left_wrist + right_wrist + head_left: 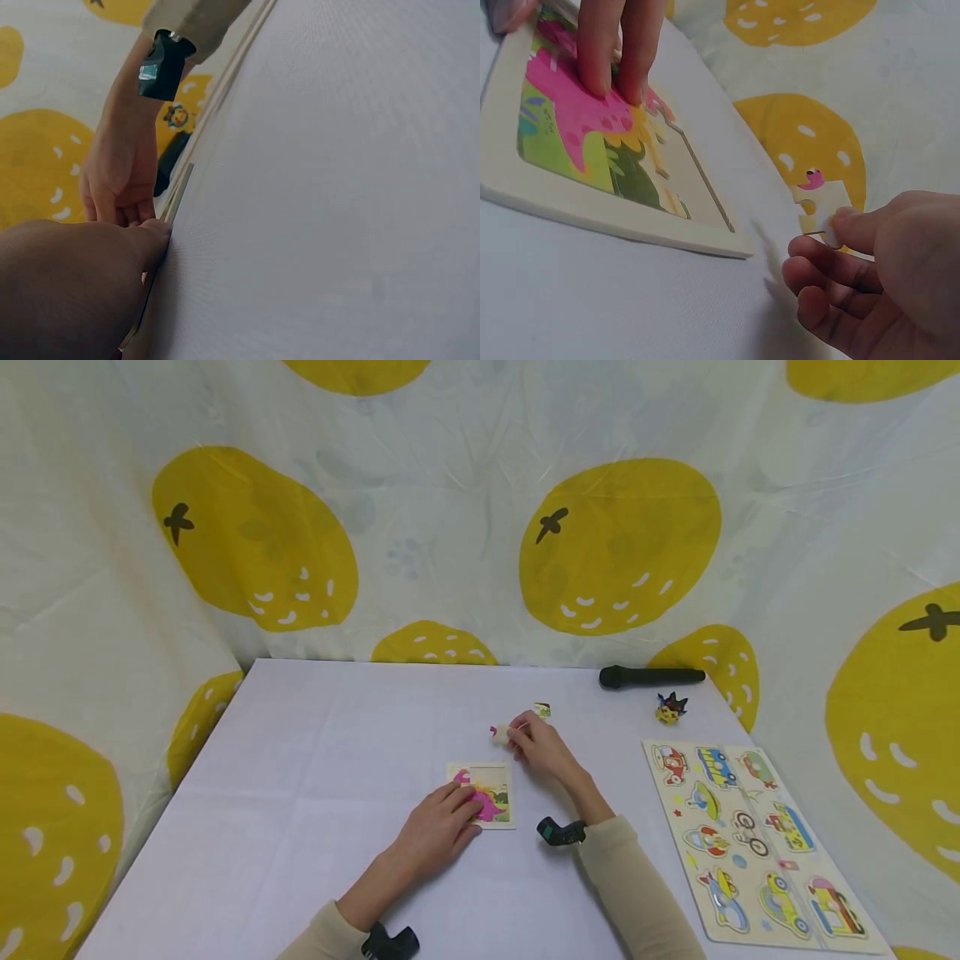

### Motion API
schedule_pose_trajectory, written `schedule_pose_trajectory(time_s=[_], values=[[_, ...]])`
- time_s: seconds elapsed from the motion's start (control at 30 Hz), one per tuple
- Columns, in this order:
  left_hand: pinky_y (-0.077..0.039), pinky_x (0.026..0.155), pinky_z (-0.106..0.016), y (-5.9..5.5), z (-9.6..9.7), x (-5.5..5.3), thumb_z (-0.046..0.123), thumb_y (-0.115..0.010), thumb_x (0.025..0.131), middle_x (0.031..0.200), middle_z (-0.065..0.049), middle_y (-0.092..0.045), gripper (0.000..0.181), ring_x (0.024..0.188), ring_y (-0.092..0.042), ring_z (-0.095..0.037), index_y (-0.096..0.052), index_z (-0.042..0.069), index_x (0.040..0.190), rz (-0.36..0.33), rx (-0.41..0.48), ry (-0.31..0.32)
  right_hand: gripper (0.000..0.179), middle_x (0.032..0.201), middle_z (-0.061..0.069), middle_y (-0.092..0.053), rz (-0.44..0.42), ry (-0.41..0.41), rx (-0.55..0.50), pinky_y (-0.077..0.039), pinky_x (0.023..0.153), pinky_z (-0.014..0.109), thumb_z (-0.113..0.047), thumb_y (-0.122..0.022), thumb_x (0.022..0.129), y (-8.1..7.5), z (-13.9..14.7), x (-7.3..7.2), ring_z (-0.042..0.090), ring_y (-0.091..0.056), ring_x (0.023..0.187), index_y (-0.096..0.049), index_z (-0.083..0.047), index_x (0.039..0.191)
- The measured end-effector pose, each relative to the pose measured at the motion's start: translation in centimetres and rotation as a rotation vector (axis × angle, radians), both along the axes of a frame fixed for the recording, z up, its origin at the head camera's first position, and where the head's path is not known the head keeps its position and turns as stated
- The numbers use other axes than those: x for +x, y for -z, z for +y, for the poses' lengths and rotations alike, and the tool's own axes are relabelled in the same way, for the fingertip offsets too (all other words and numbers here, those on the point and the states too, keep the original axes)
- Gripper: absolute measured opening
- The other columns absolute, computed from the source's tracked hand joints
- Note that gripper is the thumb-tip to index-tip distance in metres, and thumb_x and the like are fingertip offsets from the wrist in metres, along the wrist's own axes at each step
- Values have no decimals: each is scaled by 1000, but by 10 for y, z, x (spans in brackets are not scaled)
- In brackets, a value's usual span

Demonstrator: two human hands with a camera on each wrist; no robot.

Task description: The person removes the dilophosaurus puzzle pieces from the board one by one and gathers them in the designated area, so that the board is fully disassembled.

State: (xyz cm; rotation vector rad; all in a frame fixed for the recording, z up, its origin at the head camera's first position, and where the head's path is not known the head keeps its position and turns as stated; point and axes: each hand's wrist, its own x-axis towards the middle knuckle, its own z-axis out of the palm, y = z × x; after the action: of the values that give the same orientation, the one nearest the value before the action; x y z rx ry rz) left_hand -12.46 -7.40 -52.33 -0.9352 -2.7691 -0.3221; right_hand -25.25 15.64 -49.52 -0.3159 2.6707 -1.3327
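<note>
A small wooden jigsaw puzzle (512,817) with a pink dinosaur picture lies in its pale frame on the table. My left hand (435,832) rests on its left side, the fingertips touching the picture and the thumb at the frame's edge. Bare backing shows along one side of the puzzle in the right wrist view. Beyond the frame, my right hand (543,747) pinches a puzzle piece (826,202) between thumb and fingers. That piece is pale, with a bit of pink and an eye at its top. Another puzzle piece (542,709), greenish, lies just past the right hand.
On the right lies a large wooden board (693,877) with vehicle-shaped pieces. A black microphone (652,677) and a small yellow and dark figurine (670,708) sit at the back right. Behind the white table (300,760) hangs a fruit-patterned curtain (450,527).
</note>
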Motion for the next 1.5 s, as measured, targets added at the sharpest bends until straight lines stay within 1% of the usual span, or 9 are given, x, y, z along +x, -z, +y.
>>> schedule_pose_trajectory(time_s=[0.17,0.53,0.63,0.73,0.9,1.03,1.27,1.4,1.5], values=[[-43,114,-41,1,0,0,39,-63,96,139,-5,-61,41,134,-53,-26,-66,18,131,1,-2,-3,18,87,9,-66,16,47,13,-50,63,26,-18,-57,102,1,4,-8,16,-60,69,-57,-8,117],[-43,113,-40,3,0,-1,39,-64,96,137,-4,-62,40,132,-54,-25,-67,17,129,39,7,9,31,96,12,-64,52,166,7,-49,63,24,-14,-58,99,2,11,-23,17,-59,72,-61,-7,129],[-44,112,-40,3,-1,-1,39,-65,96,136,-4,-63,39,131,-55,-25,-68,17,129,48,5,9,31,98,14,-65,54,218,2,-49,63,24,-14,-59,98,4,11,-28,19,-60,73,-62,-4,127],[-44,112,-40,3,-1,-1,39,-64,96,136,-4,-63,39,131,-55,-25,-68,18,128,49,1,7,29,101,16,-66,67,265,3,-50,67,25,-13,-59,97,5,9,-32,21,-62,77,-63,-2,124],[-43,113,-39,2,0,0,40,-63,97,137,-4,-62,39,132,-55,-24,-68,18,129,47,-7,5,27,105,18,-67,105,310,30,-49,77,32,-11,-58,97,8,8,-37,25,-60,89,-65,1,120],[-43,113,-39,2,0,0,40,-63,97,137,-4,-63,38,131,-55,-25,-68,18,128,53,-11,8,26,105,19,-67,119,342,39,-49,79,36,-11,-59,97,11,8,-38,27,-59,92,-65,3,119],[-43,113,-39,3,0,0,40,-63,97,137,-4,-62,39,132,-55,-24,-68,19,129,49,-16,4,31,105,17,-64,100,366,53,-49,82,35,-15,-63,97,16,7,-40,27,-57,94,-62,2,123],[-42,114,-40,3,0,0,40,-63,97,139,-4,-61,39,133,-54,-24,-67,19,129,29,-20,-3,30,100,17,-64,130,361,79,-48,80,36,-13,-67,94,18,6,-41,27,-56,91,-66,4,119],[-42,114,-40,3,0,0,41,-62,97,139,-3,-61,40,134,-54,-24,-67,19,130,17,-26,-7,27,98,17,-66,148,348,107,-48,79,36,-12,-67,93,20,6,-43,26,-57,90,-69,4,115]])
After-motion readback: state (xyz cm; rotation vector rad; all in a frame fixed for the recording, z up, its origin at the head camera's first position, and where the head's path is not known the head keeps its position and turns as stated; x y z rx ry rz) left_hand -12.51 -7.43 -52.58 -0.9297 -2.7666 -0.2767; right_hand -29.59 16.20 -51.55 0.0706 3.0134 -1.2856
